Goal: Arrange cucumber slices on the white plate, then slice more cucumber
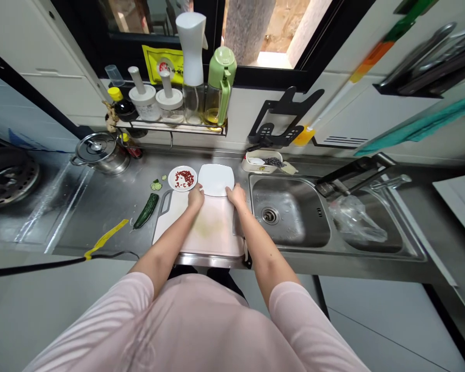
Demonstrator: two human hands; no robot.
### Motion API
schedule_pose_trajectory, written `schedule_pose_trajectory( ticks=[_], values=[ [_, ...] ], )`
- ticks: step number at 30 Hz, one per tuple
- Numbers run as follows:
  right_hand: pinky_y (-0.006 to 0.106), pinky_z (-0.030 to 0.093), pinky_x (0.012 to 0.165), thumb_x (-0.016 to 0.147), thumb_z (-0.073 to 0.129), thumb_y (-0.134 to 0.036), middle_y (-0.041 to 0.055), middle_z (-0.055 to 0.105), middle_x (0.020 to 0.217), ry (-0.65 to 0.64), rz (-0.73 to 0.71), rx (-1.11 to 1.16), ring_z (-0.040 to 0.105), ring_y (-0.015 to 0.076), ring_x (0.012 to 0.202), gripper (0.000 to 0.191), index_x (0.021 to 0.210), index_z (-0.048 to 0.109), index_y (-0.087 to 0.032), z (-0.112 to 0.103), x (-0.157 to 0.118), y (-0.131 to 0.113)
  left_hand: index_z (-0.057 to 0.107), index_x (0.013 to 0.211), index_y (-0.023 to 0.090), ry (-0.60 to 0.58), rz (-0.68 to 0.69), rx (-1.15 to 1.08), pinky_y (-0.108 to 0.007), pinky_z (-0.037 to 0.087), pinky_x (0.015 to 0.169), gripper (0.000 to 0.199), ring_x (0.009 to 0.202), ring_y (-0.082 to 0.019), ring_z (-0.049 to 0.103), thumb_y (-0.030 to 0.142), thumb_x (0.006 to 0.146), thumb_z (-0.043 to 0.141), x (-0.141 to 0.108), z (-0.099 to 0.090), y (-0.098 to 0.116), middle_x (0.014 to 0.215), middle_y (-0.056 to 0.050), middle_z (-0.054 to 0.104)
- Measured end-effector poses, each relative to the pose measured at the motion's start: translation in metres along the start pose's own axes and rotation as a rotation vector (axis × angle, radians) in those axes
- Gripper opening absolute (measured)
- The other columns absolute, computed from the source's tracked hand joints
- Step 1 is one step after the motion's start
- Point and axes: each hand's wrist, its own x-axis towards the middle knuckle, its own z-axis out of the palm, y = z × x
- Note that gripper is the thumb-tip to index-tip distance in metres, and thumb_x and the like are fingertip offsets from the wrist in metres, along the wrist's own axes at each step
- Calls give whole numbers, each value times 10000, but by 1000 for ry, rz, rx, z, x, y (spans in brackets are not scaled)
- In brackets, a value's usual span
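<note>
Gripped the plate [216,179] at its rim: left hand [196,199] clamped at eight o'clock, right hand [237,196] at four. Looked stiff, fairly light, smooth, probably slippery if wet; best taken by opposite sides. Was at the board's [207,243] twelve o'clock edge, with dish [171,179] at nine, cucumber [146,211] at eight, sink [294,209] at four.

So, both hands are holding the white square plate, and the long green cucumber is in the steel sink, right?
The place is wrong: the head view shows the long green cucumber on the grey steel counter, left of the pale cutting board. The left hand and right hand do hold the white square plate.
</note>
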Motion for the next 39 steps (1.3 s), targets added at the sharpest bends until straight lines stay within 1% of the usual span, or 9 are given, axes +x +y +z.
schedule_pose_trajectory(
  ticks=[4,8,13,16,18,22,28,34,39],
  values=[
    [400,425,898,872,510,-446,187,627,1106,56,-68,30,580,296,1061,514,1278,452,-137,-10,-17,3,605,1045,200,12,30,-10,-315,401,834,228,861,-239,604,232,832,530,-6,-7,3,805,-73,643],
    [336,420,872,880,485,-412,127,660,1040,85,-135,32,593,259,1021,449,1259,503,-172,-18,-42,20,610,1056,195,79,25,-32,-295,404,797,239,813,-225,609,274,848,522,-16,-17,2,769,-64,646],
    [279,414,757,884,463,-404,74,679,895,91,-167,-33,615,218,862,343,1122,590,-193,-20,-80,58,586,1101,186,216,8,-92,-251,404,732,283,736,-177,595,321,883,467,-27,-42,-11,736,-38,640],
    [256,390,702,888,457,-399,54,669,856,79,-151,-100,607,195,815,299,1057,601,-199,-18,-103,79,576,1109,168,359,-12,-85,-251,411,719,303,725,-165,585,328,887,445,-29,-62,-23,762,-41,639],
    [250,378,688,885,465,-400,46,660,857,67,-133,-156,602,188,819,283,1038,598,-203,-16,-117,90,582,1100,161,441,-52,-32,-271,416,753,307,780,-179,586,325,886,435,-30,-77,-30,819,-61,643],
    [256,381,692,868,496,-419,64,637,968,31,-82,-255,598,189,868,288,1041,579,-204,-13,-138,101,590,1112,203,543,-135,208,-395,352,937,301,1073,-260,510,317,869,454,-37,-105,-39,1106,-108,608],
    [265,404,742,841,543,-437,112,557,1178,22,-29,-274,591,212,982,429,1190,502,-190,-9,-153,104,525,1207,233,516,-258,415,-497,240,1021,373,1191,-302,419,350,857,471,-47,-131,-59,1243,-121,533],
    [272,410,784,809,595,-399,132,566,1201,-27,-34,-270,574,239,1054,511,1242,461,-162,-8,-155,108,495,1245,254,388,-361,489,-526,295,980,461,1169,-329,451,447,827,521,-46,-138,-83,1234,-128,529],
    [267,406,814,808,608,-376,140,587,1188,-43,-53,-257,572,234,1071,530,1259,449,-145,-6,-153,112,489,1272,293,308,-390,490,-537,378,908,484,1133,-346,491,444,815,546,-44,-144,-99,1226,-138,534]
  ],
)
